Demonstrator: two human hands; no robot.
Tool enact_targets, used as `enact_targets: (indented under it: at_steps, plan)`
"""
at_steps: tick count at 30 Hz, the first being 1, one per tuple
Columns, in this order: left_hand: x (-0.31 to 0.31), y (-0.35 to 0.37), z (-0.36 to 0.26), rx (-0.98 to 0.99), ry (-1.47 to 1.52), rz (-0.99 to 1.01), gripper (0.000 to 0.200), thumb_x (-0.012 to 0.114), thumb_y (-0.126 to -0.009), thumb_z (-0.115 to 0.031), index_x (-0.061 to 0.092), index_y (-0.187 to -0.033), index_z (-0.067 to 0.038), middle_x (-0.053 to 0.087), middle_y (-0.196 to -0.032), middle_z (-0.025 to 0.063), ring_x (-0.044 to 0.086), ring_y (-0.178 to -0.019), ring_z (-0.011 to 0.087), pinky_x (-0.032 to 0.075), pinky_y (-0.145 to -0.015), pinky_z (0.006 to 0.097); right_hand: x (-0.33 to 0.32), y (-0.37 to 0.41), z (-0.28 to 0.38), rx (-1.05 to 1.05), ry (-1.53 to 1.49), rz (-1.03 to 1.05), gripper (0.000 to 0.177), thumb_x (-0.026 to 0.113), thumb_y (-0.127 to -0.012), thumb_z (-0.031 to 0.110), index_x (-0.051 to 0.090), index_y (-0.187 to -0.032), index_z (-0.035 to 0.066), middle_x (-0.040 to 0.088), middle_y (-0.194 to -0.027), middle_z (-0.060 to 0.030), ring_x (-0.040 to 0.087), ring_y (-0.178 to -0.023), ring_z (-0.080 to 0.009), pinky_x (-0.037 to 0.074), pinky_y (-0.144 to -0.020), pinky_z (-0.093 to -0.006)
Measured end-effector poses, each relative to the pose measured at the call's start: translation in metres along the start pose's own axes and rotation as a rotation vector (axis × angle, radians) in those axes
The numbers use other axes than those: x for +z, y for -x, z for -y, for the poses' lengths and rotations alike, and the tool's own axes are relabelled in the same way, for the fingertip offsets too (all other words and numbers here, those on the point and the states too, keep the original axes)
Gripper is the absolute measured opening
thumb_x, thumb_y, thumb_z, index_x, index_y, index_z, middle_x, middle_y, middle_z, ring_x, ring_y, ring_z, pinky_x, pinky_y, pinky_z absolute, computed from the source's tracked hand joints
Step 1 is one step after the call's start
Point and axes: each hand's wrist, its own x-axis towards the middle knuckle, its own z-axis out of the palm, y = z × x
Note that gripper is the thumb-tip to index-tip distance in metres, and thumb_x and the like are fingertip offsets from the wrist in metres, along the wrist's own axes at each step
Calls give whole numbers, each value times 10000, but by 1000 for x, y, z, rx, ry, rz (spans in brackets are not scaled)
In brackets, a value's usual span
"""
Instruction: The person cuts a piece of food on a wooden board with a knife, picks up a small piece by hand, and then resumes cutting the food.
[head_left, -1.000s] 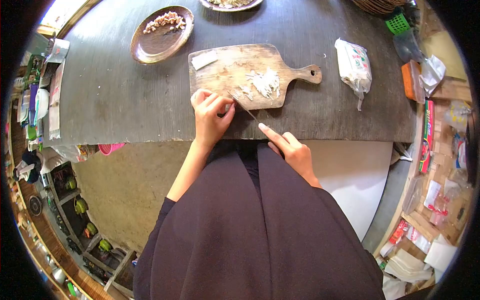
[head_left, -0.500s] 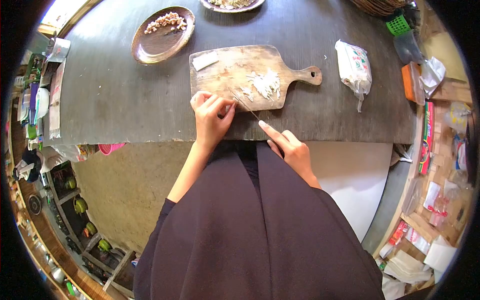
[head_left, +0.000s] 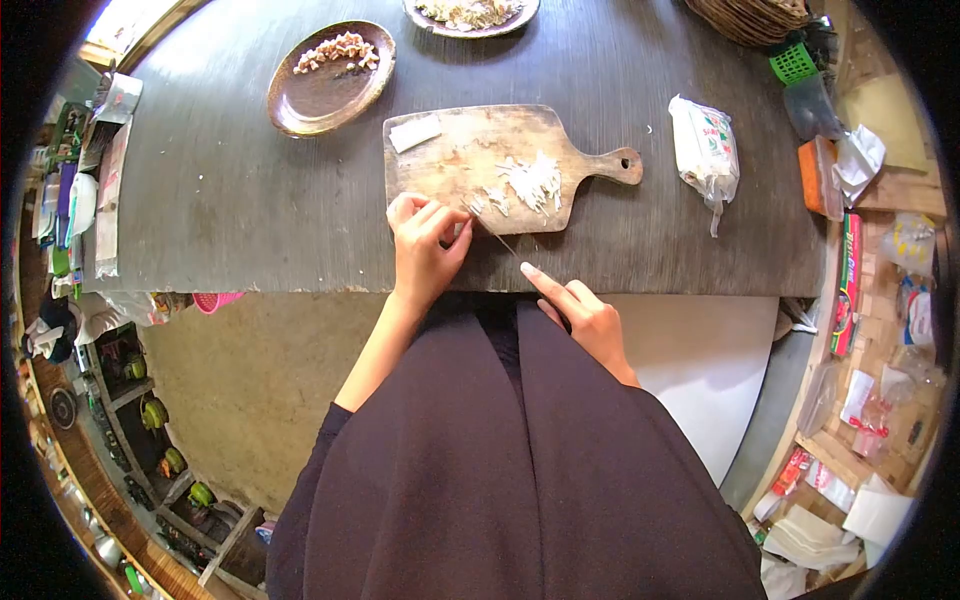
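A wooden cutting board [head_left: 480, 150] lies on the dark table [head_left: 240, 220], its handle pointing right. My left hand [head_left: 430, 245] is closed at the board's front left corner, fingertips pinched at the knife's tip; what they hold is too small to name. My right hand [head_left: 580, 312] holds a thin knife [head_left: 507, 243], index finger stretched along it, blade slanting up-left over the board's front edge. White slivers [head_left: 533, 182] are heaped on the board's right part, with a few more beside the blade. A white block [head_left: 415, 132] lies at the board's back left.
Behind the board are a brown plate of small chopped pieces [head_left: 335, 105] and a second plate with pale shreds [head_left: 470, 28]. To the right lies a white plastic packet [head_left: 705, 150]. An orange container [head_left: 820, 178] and a green basket [head_left: 793, 64] stand at the right edge.
The view has shifted slightly, so the table and board appear lower. The knife's blade lies a little flatter and closer to my left fingertips. Both hands keep their grip.
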Motion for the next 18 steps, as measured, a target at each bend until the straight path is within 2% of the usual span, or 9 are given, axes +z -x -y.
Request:
enact_targets:
  at_steps: [1, 2, 5, 7, 15, 18]
  plan:
    - [0, 0, 0, 1, 0, -2, 148, 813, -740, -45, 696, -807, -104, 555, -649, 5, 536, -816, 267, 409, -855, 394, -3, 0, 2, 35, -38, 38, 528, 724, -930, 114, 649, -1418, 302, 524, -757, -80, 579, -604, -265, 514, -604, -398]
    - [0, 0, 0, -1, 1, 4, 146, 812, -743, -45, 696, -807, -107, 558, -649, 2, 537, -816, 265, 407, -860, 395, -3, 0, 2, 33, -36, 36, 528, 724, -930, 114, 649, -1418, 302, 524, -757, -80, 579, -604, -265, 514, -604, -398]
    - [-1, -1, 0, -2, 10, 8, 143, 812, -750, -46, 698, -808, -111, 566, -648, -2, 540, -819, 262, 403, -870, 398, 2, 1, 0, 60, -87, 46, 532, 723, -930, 116, 646, -1419, 314, 522, -755, -80, 575, -605, -272, 510, -605, -402]
    - [-1, -2, 0, 2, 20, 6, 142, 812, -752, -47, 700, -808, -113, 571, -648, -3, 542, -821, 260, 402, -874, 399, 10, 1, -5, -11, 9, -31, 552, 721, -945, 241, 585, -1458, 390, 517, -754, -42, 603, -567, -252, 532, -535, -397]
    - [-3, -1, 0, 32, 14, 7, 134, 819, -756, -56, 713, -813, -116, 579, -643, -9, 548, -826, 251, 394, -874, 386, 15, -5, 0, -3, -21, -67, 555, 726, -941, 218, 593, -1452, 388, 541, -760, -52, 613, -585, -257, 538, -554, -397]
    - [-2, 1, 3, 24, 25, 13, 123, 810, -760, -71, 715, -820, -123, 577, -656, -15, 554, -843, 250, 386, -893, 414, 4, -6, 4, 19, -63, -67, 557, 725, -939, 197, 599, -1450, 381, 549, -763, -60, 620, -609, -259, 540, -576, -397]
